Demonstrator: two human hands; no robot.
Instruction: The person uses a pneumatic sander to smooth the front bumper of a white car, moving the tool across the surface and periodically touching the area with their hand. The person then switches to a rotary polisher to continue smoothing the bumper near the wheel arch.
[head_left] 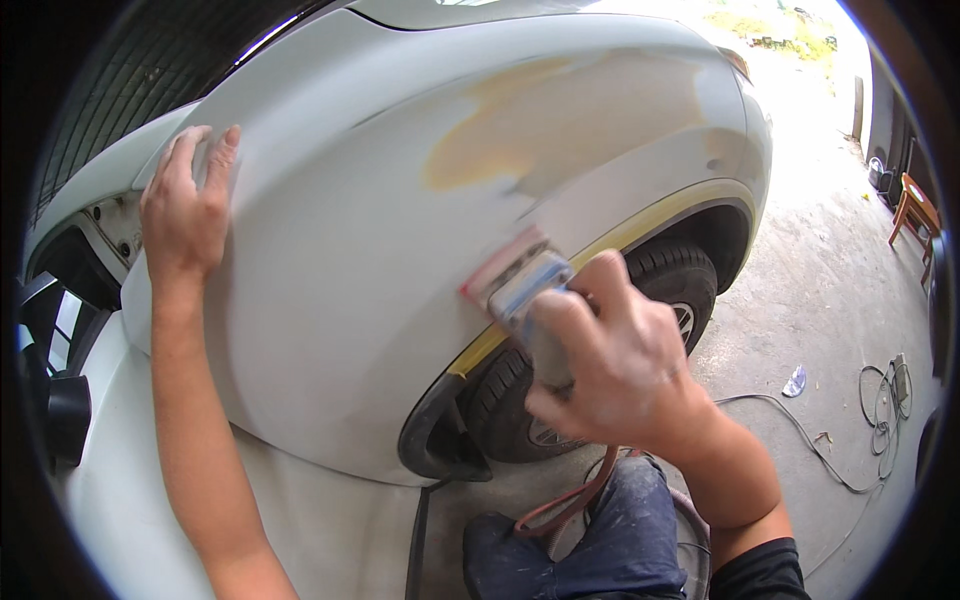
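A white car's body panel [310, 260] fills the middle of the view, with a smoothed tan and yellow filler patch [570, 120] over its upper part. My right hand [620, 350] is closed around a power sander [520, 285], slightly smeared by motion. The sander's reddish pad lies against the panel just above the wheel arch, below the patch. Yellow masking tape [655, 215] lines the arch edge. My left hand [187, 205] rests on the panel at far left, fingers stretched out, by the door opening. Pale dust coats both hands.
Below the arch is a tyre [500, 400]. A reddish-brown hose [575, 500] hangs near my knees [620, 530]. On the concrete floor at right lie a coiled cable [885, 410] and a small scrap [795, 381]. A wooden stool [915, 210] stands at far right.
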